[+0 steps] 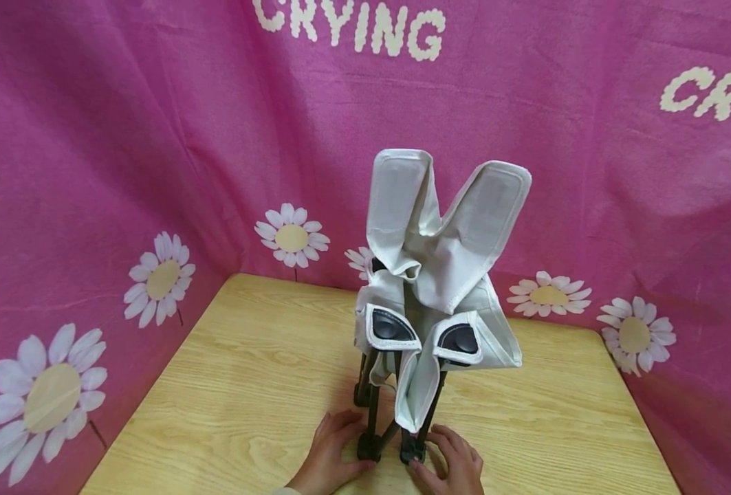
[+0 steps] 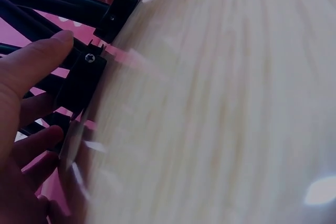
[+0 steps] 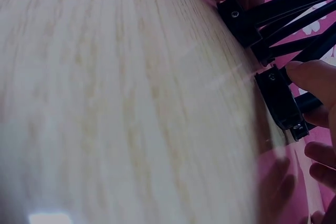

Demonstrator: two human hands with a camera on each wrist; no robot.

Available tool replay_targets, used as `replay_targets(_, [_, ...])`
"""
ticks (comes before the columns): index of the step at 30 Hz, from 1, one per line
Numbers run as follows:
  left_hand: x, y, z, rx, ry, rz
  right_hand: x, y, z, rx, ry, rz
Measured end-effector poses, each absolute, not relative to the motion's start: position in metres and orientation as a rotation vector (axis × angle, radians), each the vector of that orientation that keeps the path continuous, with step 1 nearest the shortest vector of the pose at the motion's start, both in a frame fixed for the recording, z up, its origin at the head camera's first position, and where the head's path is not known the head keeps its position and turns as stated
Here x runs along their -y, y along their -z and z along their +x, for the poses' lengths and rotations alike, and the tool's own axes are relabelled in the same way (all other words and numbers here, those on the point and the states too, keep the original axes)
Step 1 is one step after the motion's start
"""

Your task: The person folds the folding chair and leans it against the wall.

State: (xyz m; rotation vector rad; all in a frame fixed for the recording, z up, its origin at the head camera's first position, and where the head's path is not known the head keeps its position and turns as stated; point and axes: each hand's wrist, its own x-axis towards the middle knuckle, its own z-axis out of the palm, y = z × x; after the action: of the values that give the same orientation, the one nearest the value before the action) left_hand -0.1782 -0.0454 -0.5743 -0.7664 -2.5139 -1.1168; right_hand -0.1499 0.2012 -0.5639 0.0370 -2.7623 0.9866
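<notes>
A folding chair [image 1: 454, 265] with off-white fabric and black legs stands partly folded on the table, its two fabric flaps pointing up. My left hand [image 1: 333, 454] grips the near left black foot [image 1: 369, 447], the thumb on the near side and the fingers behind. On the near right foot [image 1: 412, 450], my right hand [image 1: 453, 464] does likewise. In the left wrist view, the left thumb [image 2: 39, 59] lies against a black plastic foot joint [image 2: 84, 80] with a screw. The right wrist view has the right thumb [image 3: 315, 77] at the other foot joint [image 3: 278, 98].
The wooden table [image 1: 247, 357] extends around the chair on both sides. Behind and beside it hangs a pink cloth [image 1: 216, 137] with daisies and pale lettering, close to the table's back edge. Another black foot [image 1: 362, 394] stands farther back on the left.
</notes>
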Motion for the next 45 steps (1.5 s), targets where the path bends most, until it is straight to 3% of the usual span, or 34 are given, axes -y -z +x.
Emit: replay_targets(45, [0.0412, 0.5822, -0.1815, 2.591, 1.06, -0.703, -0.2004, 0.5726, -0.1555, 2.947, -0.97, -0.162])
